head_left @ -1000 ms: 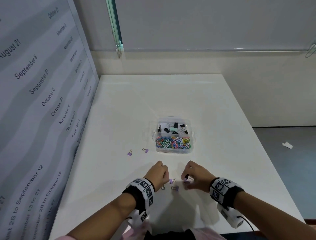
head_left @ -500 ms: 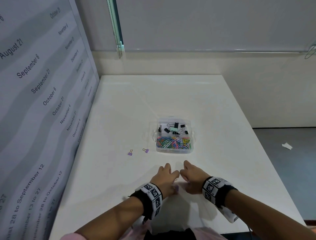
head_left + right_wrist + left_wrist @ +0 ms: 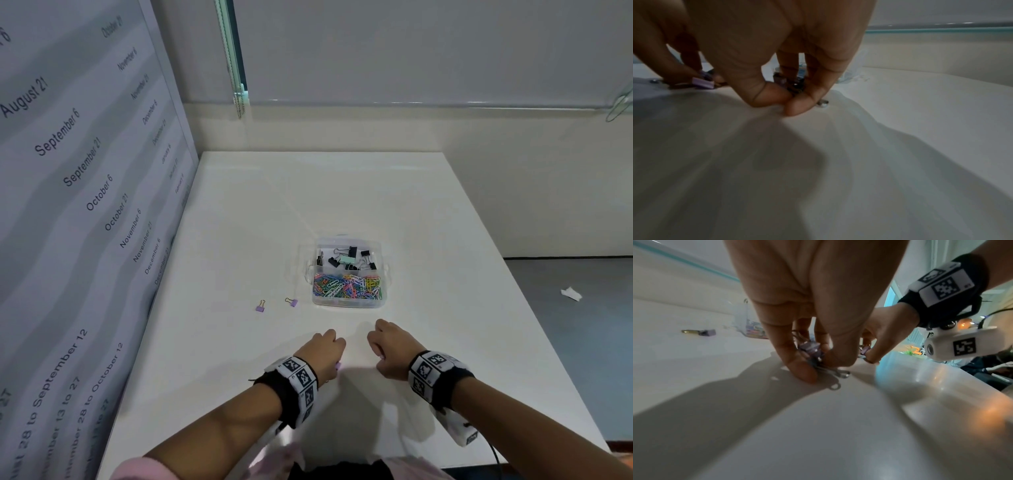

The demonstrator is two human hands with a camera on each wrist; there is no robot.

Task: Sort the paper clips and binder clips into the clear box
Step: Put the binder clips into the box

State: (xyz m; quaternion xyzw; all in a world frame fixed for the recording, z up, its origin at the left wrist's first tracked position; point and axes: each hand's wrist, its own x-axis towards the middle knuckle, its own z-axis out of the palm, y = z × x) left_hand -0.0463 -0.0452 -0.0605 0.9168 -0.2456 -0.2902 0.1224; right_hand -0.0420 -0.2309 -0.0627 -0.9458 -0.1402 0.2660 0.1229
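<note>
Head view, from my remote seat: two purple binder clips (image 3: pixel 260 307) lie unmoved on the white table (image 3: pixel 445 240), left of the clear box (image 3: pixel 347 272). My left hand (image 3: pixel 320 353), flat half a second ago, is now curled, fingertips pinching a purple clip (image 3: pixel 810 348) against the table. My right hand (image 3: pixel 390 346) has also drawn in, thumb and fingers pinching another purple clip (image 3: pixel 782 81). Black clips sit in the box's far compartment, coloured paper clips (image 3: pixel 346 286) in the near one.
</note>
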